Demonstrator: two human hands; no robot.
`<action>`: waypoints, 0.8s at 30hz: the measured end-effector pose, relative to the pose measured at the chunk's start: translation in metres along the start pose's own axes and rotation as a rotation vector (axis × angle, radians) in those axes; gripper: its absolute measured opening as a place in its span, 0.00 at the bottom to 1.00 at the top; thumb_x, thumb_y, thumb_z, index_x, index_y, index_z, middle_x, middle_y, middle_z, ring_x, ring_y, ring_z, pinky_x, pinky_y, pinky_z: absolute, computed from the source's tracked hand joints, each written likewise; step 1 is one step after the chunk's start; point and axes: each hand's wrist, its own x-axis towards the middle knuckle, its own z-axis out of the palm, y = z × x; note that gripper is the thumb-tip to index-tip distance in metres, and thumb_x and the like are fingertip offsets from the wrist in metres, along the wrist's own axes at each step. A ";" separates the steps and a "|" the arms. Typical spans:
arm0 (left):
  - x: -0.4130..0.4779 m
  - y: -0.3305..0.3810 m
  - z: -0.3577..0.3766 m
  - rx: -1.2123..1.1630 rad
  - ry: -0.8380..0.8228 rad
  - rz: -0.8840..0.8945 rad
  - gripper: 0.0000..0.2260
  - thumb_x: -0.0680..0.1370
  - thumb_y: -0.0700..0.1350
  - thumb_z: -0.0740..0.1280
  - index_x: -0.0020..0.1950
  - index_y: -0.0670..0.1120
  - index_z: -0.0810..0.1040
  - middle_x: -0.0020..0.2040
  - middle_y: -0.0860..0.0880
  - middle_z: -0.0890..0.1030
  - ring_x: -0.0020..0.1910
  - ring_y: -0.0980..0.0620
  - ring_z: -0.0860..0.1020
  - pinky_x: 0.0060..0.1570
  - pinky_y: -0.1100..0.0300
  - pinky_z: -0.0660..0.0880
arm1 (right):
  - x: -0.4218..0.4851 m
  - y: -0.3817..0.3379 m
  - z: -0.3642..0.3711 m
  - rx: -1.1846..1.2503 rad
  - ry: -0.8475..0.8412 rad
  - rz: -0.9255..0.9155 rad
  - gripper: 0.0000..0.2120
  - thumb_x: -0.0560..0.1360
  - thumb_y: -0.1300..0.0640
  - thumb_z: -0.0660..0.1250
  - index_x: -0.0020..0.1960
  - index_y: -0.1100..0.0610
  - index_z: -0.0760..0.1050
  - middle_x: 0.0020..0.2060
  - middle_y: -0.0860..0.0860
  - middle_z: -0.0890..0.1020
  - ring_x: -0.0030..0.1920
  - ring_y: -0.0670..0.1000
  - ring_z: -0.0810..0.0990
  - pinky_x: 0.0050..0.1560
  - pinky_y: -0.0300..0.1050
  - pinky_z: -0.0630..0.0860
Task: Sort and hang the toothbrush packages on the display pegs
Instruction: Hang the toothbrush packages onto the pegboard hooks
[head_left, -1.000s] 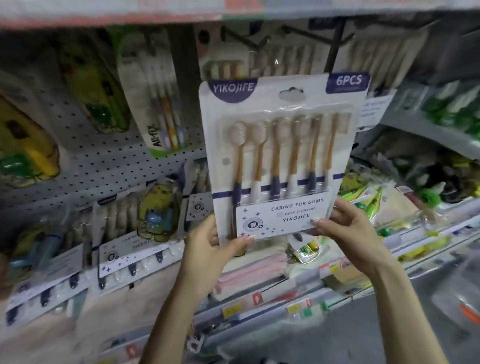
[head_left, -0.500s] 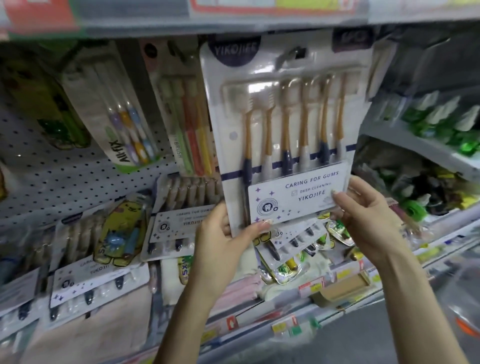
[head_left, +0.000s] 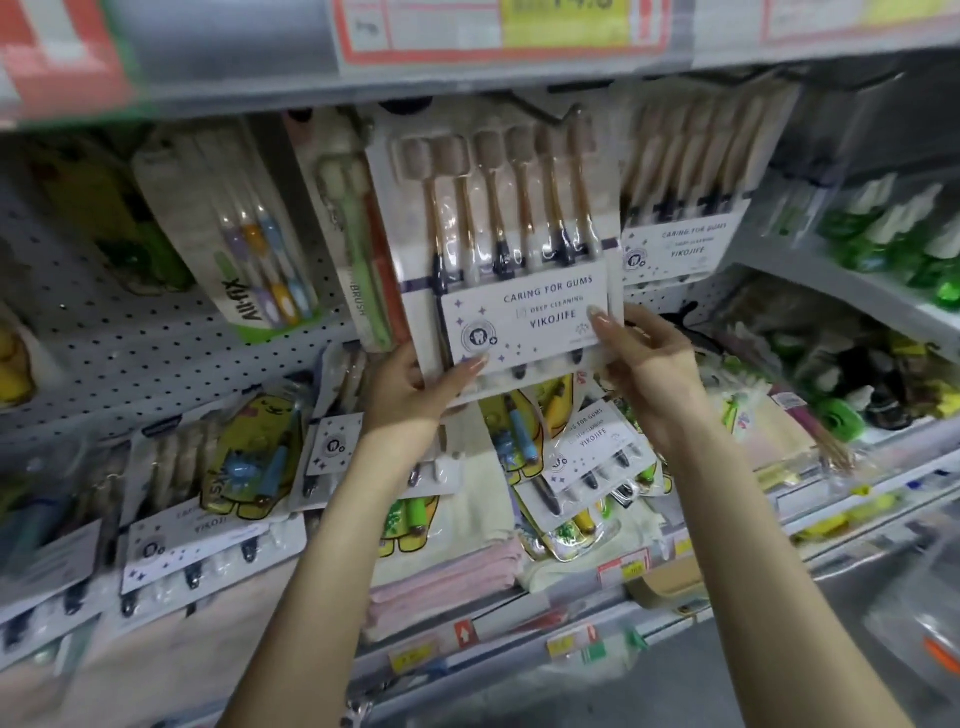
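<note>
A white YIKOJIFE toothbrush package with several brown-handled brushes is held upright against the pegboard, its top tucked under the shelf edge near a black peg. My left hand grips its lower left corner, thumb on the front. My right hand pinches its lower right edge. An identical package hangs just to the right. Whether the held package's hole is on the peg is hidden.
An ALL-FIX pack and a green-brush pack hang at left on the pegboard. More YIKOJIFE packs and yellow character packs lie on the lower shelf. Green bottles stand on the right shelf.
Both hands have lifted the package higher, until its top reached under the upper shelf by the peg. The view tilted upward with it.
</note>
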 end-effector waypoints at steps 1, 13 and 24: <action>0.006 -0.002 -0.001 0.003 0.003 -0.018 0.10 0.72 0.40 0.73 0.50 0.51 0.79 0.47 0.55 0.83 0.46 0.58 0.83 0.45 0.59 0.81 | 0.003 0.000 0.003 0.014 -0.003 0.000 0.18 0.63 0.53 0.77 0.50 0.58 0.80 0.45 0.55 0.84 0.37 0.48 0.78 0.35 0.38 0.72; 0.005 -0.019 -0.002 -0.227 0.073 -0.204 0.04 0.77 0.38 0.68 0.45 0.47 0.76 0.41 0.50 0.83 0.38 0.52 0.81 0.43 0.58 0.81 | 0.010 0.022 0.009 0.012 0.025 0.098 0.26 0.73 0.51 0.71 0.66 0.61 0.71 0.61 0.60 0.78 0.57 0.57 0.81 0.50 0.45 0.81; -0.024 -0.040 -0.066 -0.407 0.285 -0.207 0.04 0.78 0.38 0.65 0.44 0.44 0.77 0.40 0.46 0.85 0.39 0.51 0.84 0.43 0.59 0.81 | -0.007 0.053 0.016 -0.053 -0.026 0.261 0.13 0.78 0.57 0.66 0.60 0.61 0.76 0.49 0.58 0.82 0.47 0.56 0.82 0.49 0.45 0.81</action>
